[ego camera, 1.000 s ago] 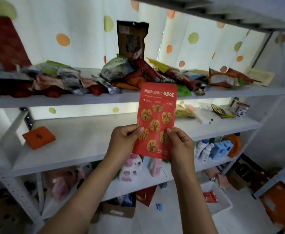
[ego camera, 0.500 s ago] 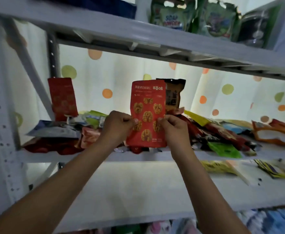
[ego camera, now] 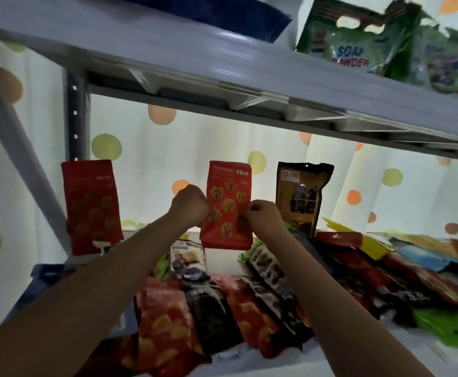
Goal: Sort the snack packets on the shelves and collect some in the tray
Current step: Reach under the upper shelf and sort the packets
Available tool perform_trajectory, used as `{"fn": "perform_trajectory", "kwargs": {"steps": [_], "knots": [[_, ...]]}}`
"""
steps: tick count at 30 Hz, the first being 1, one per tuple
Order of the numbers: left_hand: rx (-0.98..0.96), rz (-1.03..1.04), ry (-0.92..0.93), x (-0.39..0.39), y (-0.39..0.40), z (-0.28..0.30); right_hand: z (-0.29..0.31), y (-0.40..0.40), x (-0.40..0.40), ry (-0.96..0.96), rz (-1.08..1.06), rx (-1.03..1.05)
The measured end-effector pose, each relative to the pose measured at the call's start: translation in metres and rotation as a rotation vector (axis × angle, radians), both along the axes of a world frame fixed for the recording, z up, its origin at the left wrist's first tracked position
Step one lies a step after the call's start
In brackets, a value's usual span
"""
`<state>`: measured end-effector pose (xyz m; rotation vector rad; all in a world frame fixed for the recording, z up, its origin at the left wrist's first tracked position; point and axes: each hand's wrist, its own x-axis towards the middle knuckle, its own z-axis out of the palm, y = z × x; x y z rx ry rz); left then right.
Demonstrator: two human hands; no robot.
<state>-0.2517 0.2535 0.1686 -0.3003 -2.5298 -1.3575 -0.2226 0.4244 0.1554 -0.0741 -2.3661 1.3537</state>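
Overhead, a white shelf board (ego camera: 222,63) is carrying a green soap powder bag (ego camera: 358,47) at the right. Below, loose snack packets (ego camera: 249,308) are lying heaped on the shelf. A red walnut packet (ego camera: 229,210) is being held upright at the far side, between another red packet (ego camera: 92,205) and a dark packet (ego camera: 302,197). The left hand (ego camera: 191,205) and right hand (ego camera: 263,216) are pinching its side edges with curled fingers.

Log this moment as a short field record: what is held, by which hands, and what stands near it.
held item: red walnut packet, upright
left hand: pinches its left edge
right hand: pinches its right edge
to its left: second red packet, upright
to its right: dark brown packet, upright
below: snack packets lying on the shelf
shelf above: soap powder bag
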Motion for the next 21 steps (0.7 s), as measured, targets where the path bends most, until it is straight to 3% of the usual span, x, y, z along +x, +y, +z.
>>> {"fn": "perform_trajectory", "kwargs": {"steps": [10, 21], "knots": [[-0.130, 0.037, -0.143, -0.055, 0.006, -0.037, -0.024, 0.002, -0.066, -0.227, -0.075, 0.196], [-0.572, 0.055, -0.227, -0.052, 0.041, -0.049, -0.051, 0.011, -0.075, -0.293, -0.042, 0.460]]}}
